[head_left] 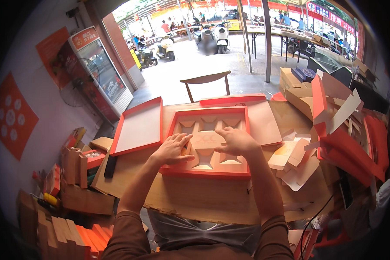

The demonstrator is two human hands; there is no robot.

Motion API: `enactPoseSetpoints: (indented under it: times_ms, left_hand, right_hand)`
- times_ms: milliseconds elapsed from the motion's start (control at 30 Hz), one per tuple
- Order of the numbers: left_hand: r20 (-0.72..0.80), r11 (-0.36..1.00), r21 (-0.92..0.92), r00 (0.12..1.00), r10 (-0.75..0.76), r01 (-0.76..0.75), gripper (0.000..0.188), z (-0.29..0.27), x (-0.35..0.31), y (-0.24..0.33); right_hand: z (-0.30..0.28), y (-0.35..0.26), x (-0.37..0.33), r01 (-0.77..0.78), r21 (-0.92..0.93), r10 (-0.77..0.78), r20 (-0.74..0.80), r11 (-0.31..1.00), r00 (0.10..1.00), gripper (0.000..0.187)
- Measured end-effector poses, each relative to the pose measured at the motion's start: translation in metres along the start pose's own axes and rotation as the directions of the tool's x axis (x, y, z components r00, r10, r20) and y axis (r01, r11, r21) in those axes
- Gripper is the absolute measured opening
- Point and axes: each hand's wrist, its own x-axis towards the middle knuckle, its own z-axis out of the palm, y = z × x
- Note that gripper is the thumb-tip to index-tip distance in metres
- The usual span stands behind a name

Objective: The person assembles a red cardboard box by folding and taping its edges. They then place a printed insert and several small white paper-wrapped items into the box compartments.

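In front of me on the wooden table lies a red-edged gift box [207,172]. Inside it is a tan cardboard insert [205,138] with several sunken, slope-sided compartments and a raised middle panel. My left hand [174,149] rests over the insert's left part, fingers stretched out and thumb apart. A small orange-yellow patch shows beneath it; what that is I cannot tell. Over the right part is my right hand [235,141], its fingers spread near the middle panel and nothing seen in them. Both hands hide some of the compartments.
To the left lies a red-rimmed tray-like lid [139,125], pale inside. Behind the box is another red-edged board [264,121]. Loose folded cardboard [292,160] and stacked red box parts [347,149] crowd the right. A wooden chair [206,79] stands beyond the table.
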Motion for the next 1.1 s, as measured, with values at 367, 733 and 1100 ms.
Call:
enactPoseSetpoints:
  times_ms: [367,733,1100]
  left_hand:
    - [-0.019,0.987,0.156,0.999,-0.027,0.030,0.080,0.034,0.003,-0.020]
    - [-0.334,0.848,0.090,0.786,0.520,-0.523,0.046,-0.023,0.038,0.213]
    - [-0.303,0.854,0.166,0.798,0.521,-0.494,0.079,0.069,0.110,0.310]
  right_hand:
    - [-0.004,-0.024,-0.020,0.172,-0.066,-0.181,-0.181,0.983,0.967,0.077]
    - [0.002,-0.137,-0.124,0.778,-0.221,-0.749,-0.512,0.588,0.420,0.045]
    - [0.001,-0.132,-0.148,0.823,-0.194,-0.778,-0.495,0.534,0.388,0.048]
